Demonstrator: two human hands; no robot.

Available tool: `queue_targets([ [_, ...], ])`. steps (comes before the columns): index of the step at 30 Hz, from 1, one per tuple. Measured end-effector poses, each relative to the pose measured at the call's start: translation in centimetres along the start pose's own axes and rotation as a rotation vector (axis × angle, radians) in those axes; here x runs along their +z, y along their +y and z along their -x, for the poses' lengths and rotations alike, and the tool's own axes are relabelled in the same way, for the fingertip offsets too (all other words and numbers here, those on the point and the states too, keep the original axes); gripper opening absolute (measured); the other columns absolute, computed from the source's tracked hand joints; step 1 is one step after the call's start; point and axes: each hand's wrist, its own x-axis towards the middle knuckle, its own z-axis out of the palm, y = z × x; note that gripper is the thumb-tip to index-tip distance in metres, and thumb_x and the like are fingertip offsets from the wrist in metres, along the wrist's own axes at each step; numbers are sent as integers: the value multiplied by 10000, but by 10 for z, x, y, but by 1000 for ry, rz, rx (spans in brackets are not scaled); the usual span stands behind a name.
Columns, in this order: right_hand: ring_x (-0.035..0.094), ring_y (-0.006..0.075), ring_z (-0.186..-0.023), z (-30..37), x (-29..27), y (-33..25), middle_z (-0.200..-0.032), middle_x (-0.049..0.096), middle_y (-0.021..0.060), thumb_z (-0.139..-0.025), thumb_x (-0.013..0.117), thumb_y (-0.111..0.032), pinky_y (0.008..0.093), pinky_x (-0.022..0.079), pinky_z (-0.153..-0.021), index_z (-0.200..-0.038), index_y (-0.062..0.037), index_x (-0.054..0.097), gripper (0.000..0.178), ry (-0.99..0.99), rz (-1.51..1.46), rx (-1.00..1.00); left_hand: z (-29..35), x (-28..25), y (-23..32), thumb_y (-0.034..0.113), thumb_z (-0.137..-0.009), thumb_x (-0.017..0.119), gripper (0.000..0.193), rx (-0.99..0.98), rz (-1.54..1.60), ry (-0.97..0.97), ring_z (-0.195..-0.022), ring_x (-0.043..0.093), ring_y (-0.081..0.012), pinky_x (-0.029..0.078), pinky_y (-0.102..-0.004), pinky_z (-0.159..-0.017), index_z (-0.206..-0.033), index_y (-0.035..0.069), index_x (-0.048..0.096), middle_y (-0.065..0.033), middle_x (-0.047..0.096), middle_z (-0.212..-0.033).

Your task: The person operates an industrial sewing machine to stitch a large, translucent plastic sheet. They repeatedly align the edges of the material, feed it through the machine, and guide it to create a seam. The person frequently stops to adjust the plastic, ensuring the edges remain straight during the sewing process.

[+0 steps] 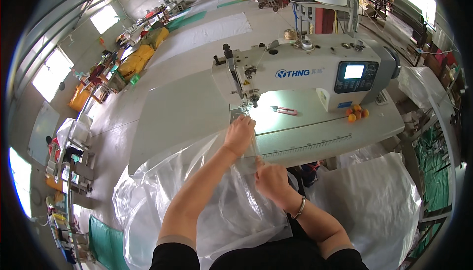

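My left hand (240, 134) presses the edge of a clear plastic sheet (217, 196) onto the sewing table (187, 107), just in front of the needle area (252, 101) of a white industrial sewing machine (305, 70). My right hand (271, 177), with a metal bangle on its wrist, pinches the same sheet's edge at the table's front edge. The plastic hangs from the table into my lap and bunches to the left.
Red-handled snips (285, 110) and small orange fruits (356, 114) lie on the table by the machine's base. A ruler strip (315, 145) runs along the table's front. More clear plastic (379, 201) is piled at the right. Workbenches and yellow bundles (138, 58) line the hall at far left.
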Motion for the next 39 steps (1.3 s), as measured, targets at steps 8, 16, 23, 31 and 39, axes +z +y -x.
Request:
queue_targets([
  [8, 632, 318, -672, -65, -20, 49, -763, 635, 130, -826, 601, -136, 408, 496, -599, -1009, -129, 685, 202, 258, -180, -77, 55, -17, 39, 331, -872, 619, 515, -106, 125, -71, -1328, 376, -322, 334, -489, -1058, -1249, -8, 532, -147, 480, -1363],
  [16, 647, 286, -793, -131, 0, 75, -805, 646, 116, -820, 567, -131, 390, 519, -687, -980, -120, 703, 211, 200, -30, -254, 48, -25, 21, 417, -866, 629, 638, -133, 188, -227, -1425, 237, -303, 185, -597, -1103, -1353, 56, 431, -110, 379, -1471],
  [23, 655, 285, -803, -142, 5, 75, -856, 659, 124, -823, 565, -125, 380, 525, -704, -908, -113, 695, 156, 203, -5, -221, 31, -25, -8, 495, -832, 634, 715, -57, 208, -236, -1421, 258, -259, 203, -615, -1092, -1357, 52, 437, -95, 393, -1465],
  [31, 658, 298, -719, -147, 9, 80, -751, 659, 157, -806, 589, -154, 405, 524, -657, -852, -72, 696, 143, 217, -42, -128, 26, -18, -19, 540, -827, 619, 743, 0, 199, -230, -1411, 280, -267, 195, -608, -1096, -1369, 65, 434, -104, 402, -1457],
  [39, 596, 182, -592, -169, -5, 83, -675, 631, 99, -843, 543, -164, 296, 486, -591, -824, 5, 591, 177, 298, -949, 244, 23, -12, -25, 503, -830, 632, 701, -11, 185, -217, -1409, 281, -258, 201, -612, -1095, -1347, 64, 458, -108, 415, -1437],
])
